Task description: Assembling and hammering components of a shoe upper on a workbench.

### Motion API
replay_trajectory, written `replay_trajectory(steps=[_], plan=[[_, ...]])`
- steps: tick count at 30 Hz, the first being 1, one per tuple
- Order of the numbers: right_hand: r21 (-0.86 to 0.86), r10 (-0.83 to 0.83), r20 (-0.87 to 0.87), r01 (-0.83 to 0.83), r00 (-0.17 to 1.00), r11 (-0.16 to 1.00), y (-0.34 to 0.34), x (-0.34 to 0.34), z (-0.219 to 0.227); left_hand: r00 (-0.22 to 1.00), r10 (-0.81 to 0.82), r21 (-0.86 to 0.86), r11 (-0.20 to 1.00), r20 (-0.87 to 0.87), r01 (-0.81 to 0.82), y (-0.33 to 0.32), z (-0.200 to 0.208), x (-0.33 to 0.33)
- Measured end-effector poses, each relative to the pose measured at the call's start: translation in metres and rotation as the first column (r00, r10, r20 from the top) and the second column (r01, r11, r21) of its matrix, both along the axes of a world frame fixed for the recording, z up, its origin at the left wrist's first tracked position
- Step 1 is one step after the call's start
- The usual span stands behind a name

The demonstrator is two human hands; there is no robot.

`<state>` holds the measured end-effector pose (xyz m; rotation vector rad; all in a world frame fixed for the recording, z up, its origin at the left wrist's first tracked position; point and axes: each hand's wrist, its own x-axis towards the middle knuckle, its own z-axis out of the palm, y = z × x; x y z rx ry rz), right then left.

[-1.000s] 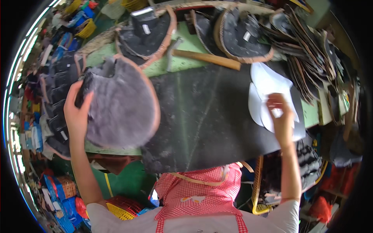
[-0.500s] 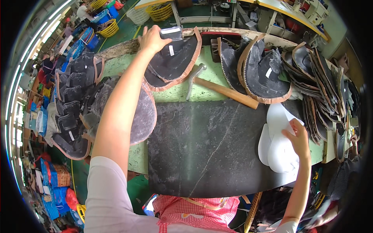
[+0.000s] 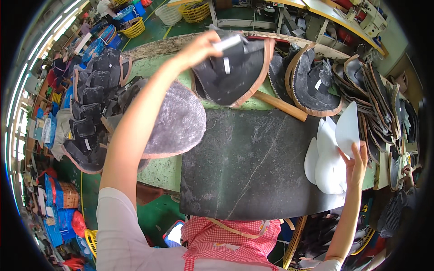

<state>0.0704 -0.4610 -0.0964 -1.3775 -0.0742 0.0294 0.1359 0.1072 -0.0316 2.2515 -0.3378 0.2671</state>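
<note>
My left hand (image 3: pixel 199 49) is closed on the upper edge of a black curved panel with a brown border (image 3: pixel 235 79), which carries white labels. It is lifted off the far side of the bench, and motion blurs it and the hand a little. At the right, my right hand (image 3: pixel 355 162) pinches a thin white curved sheet (image 3: pixel 347 128) and holds it raised. Just below and beside that sheet lie several more white curved sheets (image 3: pixel 327 169), overlapping on a dark slab (image 3: pixel 235 162). A hammer's wooden handle (image 3: pixel 284 107) shows beyond the slab; its head is hidden behind the lifted panel.
Several black panels (image 3: pixel 314 86) lie at the far right, with a thick pile of them (image 3: pixel 368 99) beyond my right hand. A grey furry rounded piece (image 3: pixel 178 117) and more black panels (image 3: pixel 88 119) sit left. Yellow baskets (image 3: pixel 194 12) stand behind the green bench (image 3: pixel 167 174).
My left hand has moved right with the black panel, lifting it over the hammer's head. My right hand has raised one white sheet from the others. The whole view has shifted slightly.
</note>
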Motion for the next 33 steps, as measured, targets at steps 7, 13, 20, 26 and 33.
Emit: replay_trajectory(steps=[7,13,20,26,33], plan=[[0.332,0.068,-0.126,-0.023,0.99,0.943,-0.004,-0.017,0.008,0.908,0.154,-0.072,0.988,0.39,-0.137,-0.059,0.008,-0.043],[0.298,-0.055,-0.205,0.116,0.977,0.947,0.0,-0.011,-0.001,0.834,0.0,-0.38,0.89,0.551,0.251,-0.1,0.072,-0.068],[-0.094,0.239,-0.199,-0.262,0.95,0.961,0.088,-0.056,0.052,0.86,-0.161,0.284,0.959,0.483,0.021,-0.151,-0.018,-0.148],[-0.374,0.582,-0.512,-0.774,0.632,0.51,0.16,-0.088,0.058,0.851,-0.169,-0.218,0.974,-0.498,0.066,-0.136,-0.029,-0.226],[-0.485,0.537,-0.622,-0.819,0.57,0.307,0.163,-0.085,0.041,0.733,-0.141,-0.248,0.968,-0.665,-0.039,-0.137,-0.054,-0.239]])
